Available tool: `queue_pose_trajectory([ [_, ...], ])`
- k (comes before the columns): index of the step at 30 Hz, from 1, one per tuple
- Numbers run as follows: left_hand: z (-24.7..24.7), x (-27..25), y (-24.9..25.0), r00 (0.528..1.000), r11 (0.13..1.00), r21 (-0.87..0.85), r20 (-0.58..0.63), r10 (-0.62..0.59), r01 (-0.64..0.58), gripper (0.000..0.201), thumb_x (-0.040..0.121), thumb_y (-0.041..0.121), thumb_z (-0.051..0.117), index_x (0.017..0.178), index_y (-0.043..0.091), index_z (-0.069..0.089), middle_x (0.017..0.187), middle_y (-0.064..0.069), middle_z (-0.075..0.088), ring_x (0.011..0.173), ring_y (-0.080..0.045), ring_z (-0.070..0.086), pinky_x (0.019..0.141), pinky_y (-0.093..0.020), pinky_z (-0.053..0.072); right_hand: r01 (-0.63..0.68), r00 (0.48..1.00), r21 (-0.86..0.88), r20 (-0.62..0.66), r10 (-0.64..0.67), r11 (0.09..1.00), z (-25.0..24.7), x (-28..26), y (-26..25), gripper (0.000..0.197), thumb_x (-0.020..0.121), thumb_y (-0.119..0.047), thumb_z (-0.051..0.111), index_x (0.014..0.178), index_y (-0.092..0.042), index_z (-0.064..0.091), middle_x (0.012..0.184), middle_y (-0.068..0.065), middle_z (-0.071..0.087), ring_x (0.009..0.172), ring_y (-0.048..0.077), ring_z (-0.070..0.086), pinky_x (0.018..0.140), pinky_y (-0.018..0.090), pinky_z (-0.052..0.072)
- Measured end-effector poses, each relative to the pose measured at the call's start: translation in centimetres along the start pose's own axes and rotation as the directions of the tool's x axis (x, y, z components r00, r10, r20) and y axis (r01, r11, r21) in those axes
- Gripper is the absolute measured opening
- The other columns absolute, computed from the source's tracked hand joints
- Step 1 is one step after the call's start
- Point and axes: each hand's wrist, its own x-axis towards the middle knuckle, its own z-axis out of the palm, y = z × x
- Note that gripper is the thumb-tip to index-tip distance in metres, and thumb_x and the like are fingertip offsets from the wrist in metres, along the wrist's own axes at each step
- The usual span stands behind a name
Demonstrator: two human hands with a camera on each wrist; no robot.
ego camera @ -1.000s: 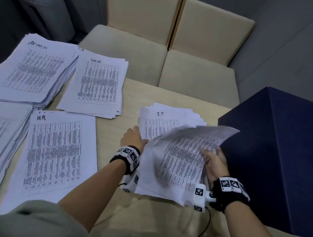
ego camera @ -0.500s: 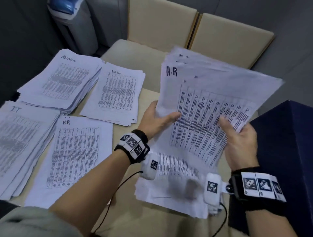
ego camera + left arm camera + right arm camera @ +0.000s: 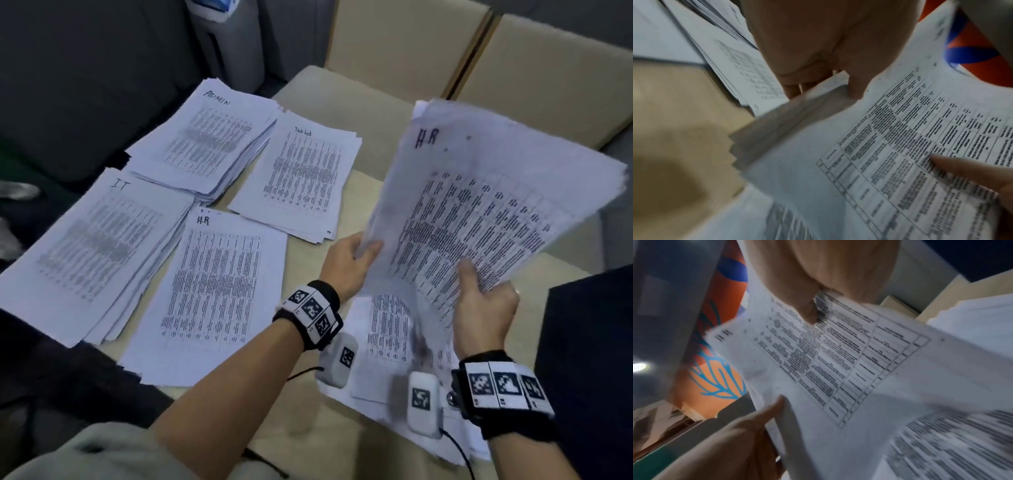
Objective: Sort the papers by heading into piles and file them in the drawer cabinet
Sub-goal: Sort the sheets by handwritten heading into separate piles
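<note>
Both hands hold up a thick stack of papers headed H.R (image 3: 479, 192) above the table's right side. My left hand (image 3: 349, 263) grips its lower left edge, thumb on top (image 3: 856, 87). My right hand (image 3: 483, 308) grips the lower right part, thumb pressed on the print (image 3: 809, 313). Under the raised stack more sheets (image 3: 387, 329) lie on the table. Sorted piles lie to the left: ADMIN (image 3: 209, 137), Task List (image 3: 301, 178), IT (image 3: 92, 253) and H.R (image 3: 212, 291).
A dark blue cabinet (image 3: 589, 359) stands at the right edge of the wooden table (image 3: 325, 442). Beige seat cushions (image 3: 394, 51) sit beyond the table. A grey bin (image 3: 233, 37) stands at the back left.
Both hands have lifted the stack off the table and tilted it up, so its H.R heading shows. My view has swung left, bringing the IT pile into sight.
</note>
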Motion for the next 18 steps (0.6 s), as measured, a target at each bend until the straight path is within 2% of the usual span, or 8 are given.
queue_pose_trajectory([
  [1,-1.2,0.2,-0.1,0.999,1.000,0.010,-0.033,0.001,-0.001,0.037,0.100,0.030,0.054,0.105,-0.006,0.064,0.111,-0.002,0.055,0.068,-0.021,0.062,0.059,-0.035,0.046,0.035,0.999,0.007,0.018,-0.035,0.999,0.7,-0.2,-0.9,0.025,0.095,-0.027,0.065,0.113,-0.014,0.054,0.106,-0.003,0.060,0.105,0.019,0.058,0.086,0.019,0.047],
  [2,-2.8,0.2,-0.2,0.998,1.000,0.024,-0.062,0.004,-0.003,0.038,0.100,0.027,0.053,0.108,-0.009,0.061,0.092,-0.001,0.069,0.071,-0.019,0.064,0.060,-0.028,0.049,0.072,0.995,0.015,0.064,-0.073,0.997,1.5,-0.4,-1.6,0.023,0.095,-0.025,0.065,0.113,-0.015,0.053,0.106,-0.003,0.058,0.101,0.016,0.055,0.077,0.011,0.045],
  [4,-6.3,0.5,-0.8,0.997,1.000,0.026,-0.081,-0.011,0.013,0.031,0.101,0.026,0.052,0.113,-0.001,0.062,0.090,0.002,0.069,0.075,-0.011,0.065,0.059,-0.013,0.048,0.105,0.980,0.041,0.167,-0.111,0.994,3.4,-0.8,-2.3,0.018,0.097,-0.023,0.063,0.112,-0.017,0.056,0.103,-0.006,0.058,0.089,0.007,0.054,0.066,0.004,0.042],
  [7,-12.8,0.1,-2.7,0.983,0.993,-0.002,-0.140,-0.121,0.122,0.021,0.102,0.022,0.051,0.114,0.007,0.060,0.092,0.001,0.067,0.079,-0.012,0.064,0.060,-0.015,0.049,0.043,0.956,0.022,0.289,-0.047,0.999,7.1,-2.1,-1.5,0.014,0.099,-0.032,0.059,0.087,-0.025,0.056,0.078,-0.004,0.056,0.068,0.006,0.050,0.069,0.029,0.045],
  [11,-23.0,-2.4,-7.9,0.916,0.930,0.118,-0.251,-0.312,0.349,0.025,0.100,0.026,0.052,0.114,0.009,0.063,0.096,-0.013,0.071,0.084,-0.031,0.068,0.075,-0.044,0.056,-0.221,0.900,-0.060,0.373,0.227,0.973,12.0,-4.5,2.8,0.015,0.100,-0.029,0.056,0.095,-0.016,0.057,0.097,0.011,0.070,0.084,0.022,0.068,0.077,0.031,0.057],
  [14,-28.2,-5.3,-11.0,0.870,0.794,0.371,-0.309,-0.384,0.482,0.034,0.100,0.029,0.048,0.117,0.002,0.060,0.114,-0.020,0.066,0.102,-0.036,0.063,0.091,-0.045,0.051,-0.291,0.826,-0.334,0.385,0.412,0.897,14.6,-6.7,7.0,0.035,0.090,-0.039,0.068,0.106,-0.010,0.058,0.106,0.012,0.069,0.093,0.024,0.067,0.096,0.045,0.053],
  [16,-30.0,-6.6,-12.0,0.854,0.692,0.502,-0.286,-0.434,0.519,0.036,0.101,0.027,0.045,0.122,0.001,0.057,0.123,-0.019,0.062,0.107,-0.034,0.061,0.094,-0.039,0.050,-0.252,0.838,-0.470,0.332,0.434,0.846,15.6,-8.2,8.3,0.040,0.086,-0.036,0.070,0.112,-0.008,0.060,0.106,0.009,0.067,0.097,0.026,0.062,0.095,0.038,0.048],
  [18,-30.8,-6.8,-12.6,0.856,0.590,0.639,-0.237,-0.459,0.493,0.034,0.099,0.029,0.046,0.115,0.002,0.059,0.115,-0.017,0.065,0.095,-0.030,0.061,0.085,-0.035,0.052,-0.238,0.883,-0.508,0.241,0.402,0.828,16.2,-9.0,8.7,0.026,0.091,-0.021,0.066,0.112,-0.009,0.060,0.101,0.008,0.061,0.093,0.025,0.055,0.084,0.028,0.041],
])
